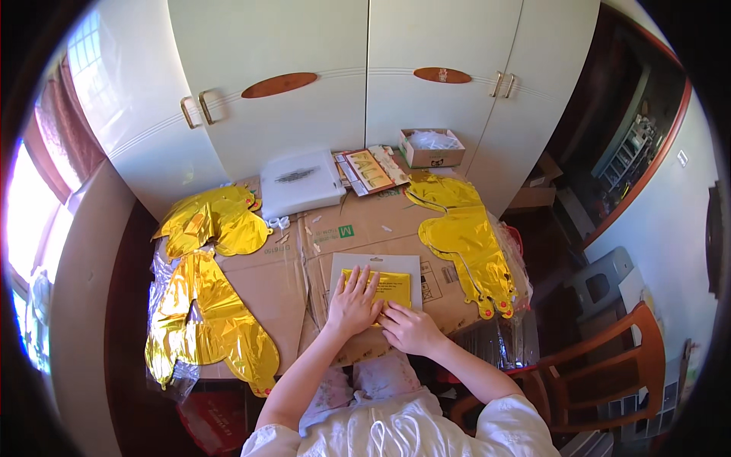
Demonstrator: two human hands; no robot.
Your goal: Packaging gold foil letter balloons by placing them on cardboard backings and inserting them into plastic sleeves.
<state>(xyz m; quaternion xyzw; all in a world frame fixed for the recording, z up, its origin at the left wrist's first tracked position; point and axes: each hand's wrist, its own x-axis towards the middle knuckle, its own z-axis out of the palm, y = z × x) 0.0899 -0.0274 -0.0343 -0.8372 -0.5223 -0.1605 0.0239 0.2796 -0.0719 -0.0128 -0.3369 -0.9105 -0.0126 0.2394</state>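
Note:
A folded yellow foil piece with small dark print (395,286) lies on a grey hang-tab card (377,263) near the table's front edge. My left hand (355,305) rests flat on its left part, fingers stretched and a little apart. At its lower right edge, the bent fingers of my right hand (410,329) close on the foil, partly hiding that edge. Flat gold foil balloons lie on both sides: one at far left (205,221), another at near left (205,320), more gold foil at right (464,236).
Flattened cardboard (266,266) covers the table. At the back are a white foam-wrapped pack (302,181), printed cards (373,169) and an open small box (432,154) with clear plastic. Cabinets (266,46) stand behind; a wooden chair (601,373) is at right.

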